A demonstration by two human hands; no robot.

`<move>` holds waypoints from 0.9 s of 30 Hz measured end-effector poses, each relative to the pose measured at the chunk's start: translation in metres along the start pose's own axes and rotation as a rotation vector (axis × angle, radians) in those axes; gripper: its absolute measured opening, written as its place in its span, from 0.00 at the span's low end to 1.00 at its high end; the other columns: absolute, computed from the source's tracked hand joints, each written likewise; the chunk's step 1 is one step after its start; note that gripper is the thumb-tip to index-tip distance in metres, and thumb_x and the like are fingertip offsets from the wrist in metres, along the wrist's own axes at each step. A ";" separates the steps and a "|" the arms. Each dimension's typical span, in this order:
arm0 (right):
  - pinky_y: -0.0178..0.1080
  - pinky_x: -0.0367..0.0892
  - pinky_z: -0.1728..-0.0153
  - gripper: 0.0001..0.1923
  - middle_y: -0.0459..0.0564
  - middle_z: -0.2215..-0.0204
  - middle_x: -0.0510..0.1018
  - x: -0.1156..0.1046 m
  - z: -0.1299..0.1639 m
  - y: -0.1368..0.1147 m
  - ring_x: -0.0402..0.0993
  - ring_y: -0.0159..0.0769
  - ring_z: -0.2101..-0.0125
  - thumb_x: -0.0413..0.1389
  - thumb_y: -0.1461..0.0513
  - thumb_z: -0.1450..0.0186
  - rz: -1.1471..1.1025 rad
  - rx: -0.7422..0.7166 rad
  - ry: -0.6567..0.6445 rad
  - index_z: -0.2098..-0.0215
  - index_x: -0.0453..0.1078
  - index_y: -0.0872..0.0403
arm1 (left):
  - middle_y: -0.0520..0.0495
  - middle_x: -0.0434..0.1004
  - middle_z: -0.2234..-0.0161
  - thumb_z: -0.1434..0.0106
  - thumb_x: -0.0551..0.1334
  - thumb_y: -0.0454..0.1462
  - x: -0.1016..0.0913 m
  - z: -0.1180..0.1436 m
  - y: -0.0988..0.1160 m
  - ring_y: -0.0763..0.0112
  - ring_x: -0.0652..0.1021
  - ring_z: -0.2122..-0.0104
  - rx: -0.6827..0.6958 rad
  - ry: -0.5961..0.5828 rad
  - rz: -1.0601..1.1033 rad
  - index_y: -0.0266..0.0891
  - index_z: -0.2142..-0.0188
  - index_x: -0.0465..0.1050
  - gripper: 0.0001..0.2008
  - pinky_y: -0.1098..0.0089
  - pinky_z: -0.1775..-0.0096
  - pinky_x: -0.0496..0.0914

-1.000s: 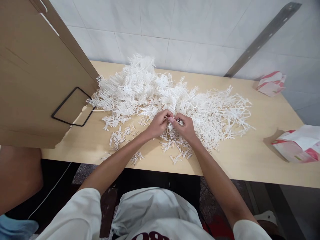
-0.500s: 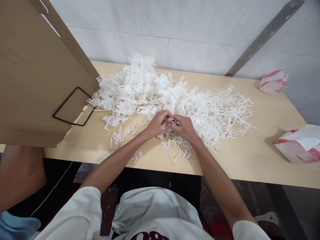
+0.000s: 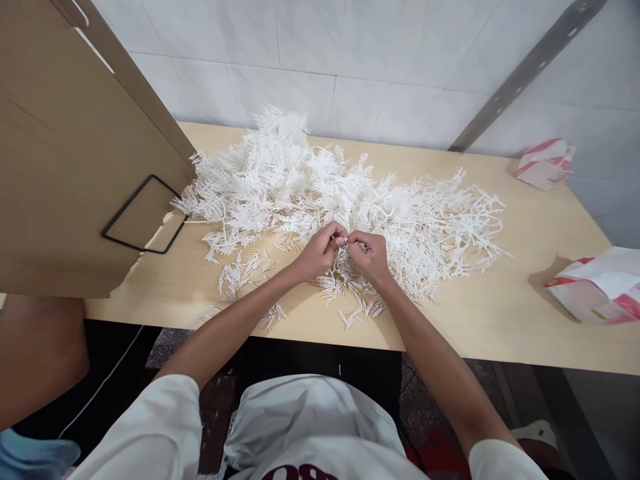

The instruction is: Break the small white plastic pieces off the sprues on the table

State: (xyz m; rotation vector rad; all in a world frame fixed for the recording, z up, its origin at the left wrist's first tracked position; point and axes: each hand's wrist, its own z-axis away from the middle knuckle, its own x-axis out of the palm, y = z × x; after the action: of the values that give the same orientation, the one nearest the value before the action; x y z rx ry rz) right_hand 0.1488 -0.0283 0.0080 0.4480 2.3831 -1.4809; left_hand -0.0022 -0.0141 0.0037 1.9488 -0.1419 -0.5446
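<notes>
My left hand [image 3: 320, 252] and my right hand [image 3: 371, 257] meet over the front of a heap of thin, white, branched plastic-looking pieces [image 3: 285, 170]. Thumb and fingers of both are closed in a pinch, with the fingertips almost touching. A tiny white piece [image 3: 346, 239] shows between them, gripped from either side; most of it is hidden by the fingers. Small loose sprigs [image 3: 357, 308] of the same white stuff lie on the table just below my right hand, and others [image 3: 237, 275] lie left of my left hand.
A tall cardboard box [image 3: 60, 167] stands at the left, a black rectangular outline [image 3: 127, 207] on its side. Two red-and-white paper packets [image 3: 545, 163] sit on the right of the wooden table [image 3: 480, 313]. Tiled wall [image 3: 390, 73] runs behind. Another person's arm [image 3: 43, 353] shows lower left.
My right hand has turned slightly and its fingers are curled tighter; the sprig seen in its grip before is now mostly hidden. My left hand has barely moved.
</notes>
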 end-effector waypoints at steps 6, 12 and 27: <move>0.34 0.59 0.79 0.14 0.42 0.82 0.63 -0.005 -0.008 0.012 0.60 0.28 0.81 0.47 0.56 0.34 -0.257 0.134 0.387 0.76 0.60 0.50 | 0.52 0.60 0.73 0.33 0.52 0.51 -0.008 -0.004 -0.001 0.75 0.61 0.75 -0.050 0.099 0.059 0.40 0.65 0.60 0.16 0.70 0.72 0.59; 0.44 0.67 0.54 0.11 0.50 0.59 0.78 -0.013 -0.012 0.012 0.74 0.37 0.57 0.50 0.59 0.35 0.079 0.068 0.443 0.56 0.70 0.49 | 0.50 0.68 0.69 0.32 0.53 0.45 -0.011 -0.006 -0.002 0.74 0.69 0.68 0.023 0.193 -0.044 0.40 0.63 0.62 0.11 0.70 0.63 0.64; 0.38 0.72 0.62 0.21 0.46 0.60 0.77 -0.006 -0.001 0.005 0.72 0.29 0.68 0.50 0.61 0.33 -0.062 -0.123 -0.063 0.43 0.66 0.44 | 0.54 0.64 0.70 0.38 0.57 0.35 -0.014 -0.006 0.004 0.77 0.66 0.70 0.018 0.163 -0.065 0.41 0.67 0.59 0.05 0.73 0.65 0.63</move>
State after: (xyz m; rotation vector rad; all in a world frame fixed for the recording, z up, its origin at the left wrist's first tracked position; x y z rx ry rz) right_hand 0.1564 -0.0260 0.0069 0.2974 2.4414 -1.3434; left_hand -0.0117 -0.0063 0.0136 2.0117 0.0195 -0.4259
